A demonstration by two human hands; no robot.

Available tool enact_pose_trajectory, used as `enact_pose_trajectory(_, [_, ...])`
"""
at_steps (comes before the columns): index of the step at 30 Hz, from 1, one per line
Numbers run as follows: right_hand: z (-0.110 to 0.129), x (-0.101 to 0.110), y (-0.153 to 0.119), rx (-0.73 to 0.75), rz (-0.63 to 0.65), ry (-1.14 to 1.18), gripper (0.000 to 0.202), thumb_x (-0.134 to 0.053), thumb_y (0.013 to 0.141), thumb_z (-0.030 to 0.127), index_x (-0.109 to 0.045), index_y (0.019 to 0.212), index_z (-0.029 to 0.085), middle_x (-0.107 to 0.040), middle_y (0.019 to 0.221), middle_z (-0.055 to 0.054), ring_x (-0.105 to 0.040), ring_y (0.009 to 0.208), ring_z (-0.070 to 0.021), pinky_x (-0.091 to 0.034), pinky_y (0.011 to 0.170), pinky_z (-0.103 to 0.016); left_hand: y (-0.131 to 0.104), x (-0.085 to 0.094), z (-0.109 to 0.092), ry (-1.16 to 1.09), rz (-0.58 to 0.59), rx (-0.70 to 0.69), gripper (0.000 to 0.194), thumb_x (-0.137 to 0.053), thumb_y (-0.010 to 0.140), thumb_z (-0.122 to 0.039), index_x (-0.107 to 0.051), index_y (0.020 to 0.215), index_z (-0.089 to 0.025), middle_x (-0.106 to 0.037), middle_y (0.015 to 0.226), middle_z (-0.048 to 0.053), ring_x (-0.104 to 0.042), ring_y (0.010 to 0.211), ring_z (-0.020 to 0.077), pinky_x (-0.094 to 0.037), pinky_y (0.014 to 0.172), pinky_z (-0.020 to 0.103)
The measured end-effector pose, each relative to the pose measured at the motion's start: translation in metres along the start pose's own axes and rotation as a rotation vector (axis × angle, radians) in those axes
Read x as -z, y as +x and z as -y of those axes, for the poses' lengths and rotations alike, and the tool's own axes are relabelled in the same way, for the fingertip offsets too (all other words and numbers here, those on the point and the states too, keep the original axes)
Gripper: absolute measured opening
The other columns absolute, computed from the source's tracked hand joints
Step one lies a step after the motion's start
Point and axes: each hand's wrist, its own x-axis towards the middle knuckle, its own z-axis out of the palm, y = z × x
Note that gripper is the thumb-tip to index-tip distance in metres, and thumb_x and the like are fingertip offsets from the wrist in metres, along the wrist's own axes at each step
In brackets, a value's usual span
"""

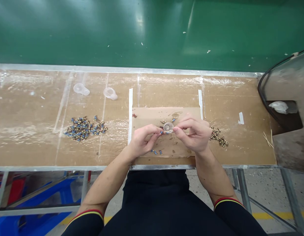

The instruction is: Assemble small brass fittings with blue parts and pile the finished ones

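Note:
My left hand (146, 139) pinches a small blue and brass-coloured part (162, 132) between thumb and fingertips. From the right, my right hand (193, 132) grips a thin wooden stick (169, 131), its tip reaching the part. Just behind the fingertips stands a small clear round cup (168, 126). A few more blue parts (155, 152) lie in front of my left hand on the brown sheet (147, 114), and another blue part (173, 120) lies beyond the cup. What sits inside the cup is too small to tell.
A heap of blue and brass-coloured parts (79, 128) lies left; brass-coloured pieces (223, 142) lie right, partly behind my right hand. Two translucent cups (110, 93) are at back left. Thin sticks (268, 140) lie near a metal machine (292, 150) with a black cable (262, 88).

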Motion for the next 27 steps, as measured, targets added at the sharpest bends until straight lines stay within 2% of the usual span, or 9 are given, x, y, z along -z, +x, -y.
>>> enact_pose_trajectory(6, [0.001,0.002,-0.001,-0.008,-0.001,-0.030,0.013,-0.069,0.091,0.020,-0.067,0.078,0.026,-0.070,0.068,0.003,-0.061,0.055,-0.0117,-0.049,0.050,-0.028,0.000,0.001,-0.001,-0.023,0.000,0.009,0.014,-0.057,0.099,-0.008,-0.061,0.105,-0.019,-0.079,0.094,0.007,-0.078,0.084,0.0148,-0.064,0.074,0.026])
enact_pose_trajectory(11, [-0.006,0.021,0.004,-0.015,-0.058,-0.078,0.016,-0.069,0.091,0.025,-0.067,0.075,0.026,-0.067,0.064,0.002,-0.057,0.052,-0.0127,-0.045,0.048,-0.029,0.001,0.002,-0.004,-0.120,-0.018,0.036,0.011,-0.053,0.102,-0.010,-0.058,0.103,-0.021,-0.079,0.094,0.006,-0.079,0.088,0.0151,-0.064,0.071,0.025])
enact_pose_trajectory(13, [-0.011,0.026,0.005,-0.063,0.066,-0.116,0.018,-0.069,0.092,0.026,-0.067,0.074,0.024,-0.067,0.064,0.002,-0.058,0.054,-0.0131,-0.046,0.051,-0.029,0.001,0.002,-0.005,-0.154,-0.035,0.037,0.009,-0.053,0.103,-0.013,-0.056,0.102,-0.021,-0.079,0.093,0.005,-0.078,0.085,0.0139,-0.064,0.068,0.024])
enact_pose_trajectory(17, [-0.019,0.023,0.006,-0.169,0.454,-0.258,0.023,-0.063,0.096,0.029,-0.068,0.075,0.021,-0.070,0.073,-0.002,-0.063,0.066,-0.0146,-0.048,0.061,-0.030,0.002,0.002,-0.007,-0.187,-0.051,0.061,0.007,-0.054,0.104,-0.018,-0.054,0.099,-0.021,-0.078,0.091,0.005,-0.077,0.081,0.0132,-0.064,0.067,0.024])
enact_pose_trajectory(19, [-0.021,0.024,0.006,-0.184,0.530,-0.281,0.020,-0.063,0.097,0.032,-0.071,0.082,0.021,-0.073,0.080,-0.004,-0.064,0.070,-0.0151,-0.049,0.064,-0.030,0.002,0.002,-0.007,-0.204,-0.060,0.059,0.006,-0.055,0.104,-0.018,-0.055,0.099,-0.021,-0.077,0.090,0.005,-0.076,0.080,0.0131,-0.064,0.067,0.024])
enact_pose_trajectory(21, [-0.023,0.033,0.008,-0.196,0.442,-0.281,0.017,-0.066,0.096,0.035,-0.073,0.089,0.022,-0.074,0.084,-0.004,-0.064,0.072,-0.0153,-0.049,0.065,-0.030,0.002,0.002,-0.005,-0.220,-0.085,0.063,0.006,-0.056,0.104,-0.017,-0.056,0.100,-0.021,-0.077,0.089,0.003,-0.076,0.080,0.0129,-0.064,0.067,0.024])
enact_pose_trajectory(25, [-0.030,0.078,0.007,-0.304,-0.009,-0.430,0.020,-0.068,0.092,0.034,-0.072,0.076,0.023,-0.068,0.072,-0.002,-0.058,0.064,-0.0150,-0.045,0.059,-0.030,0.001,0.000,-0.002,-0.228,-0.194,0.101,0.005,-0.061,0.102,-0.019,-0.059,0.098,-0.021,-0.074,0.083,0.000,-0.075,0.074,0.0103,-0.064,0.066,0.021])
enact_pose_trajectory(26, [-0.033,0.091,0.005,-0.361,-0.048,-0.472,0.021,-0.068,0.090,0.033,-0.071,0.072,0.022,-0.066,0.068,-0.001,-0.057,0.062,-0.0150,-0.044,0.058,-0.030,0.001,-0.001,-0.001,-0.227,-0.221,0.118,0.006,-0.062,0.101,-0.021,-0.059,0.097,-0.021,-0.073,0.082,-0.001,-0.075,0.072,0.0101,-0.063,0.065,0.020])
enact_pose_trajectory(27, [-0.036,0.103,0.002,-0.431,-0.030,-0.501,0.021,-0.069,0.088,0.033,-0.070,0.071,0.022,-0.066,0.067,-0.001,-0.056,0.061,-0.0151,-0.044,0.058,-0.031,0.001,-0.001,-0.001,-0.226,-0.244,0.136,0.007,-0.064,0.101,-0.023,-0.059,0.096,-0.021,-0.072,0.081,-0.001,-0.075,0.071,0.0101,-0.063,0.064,0.020])
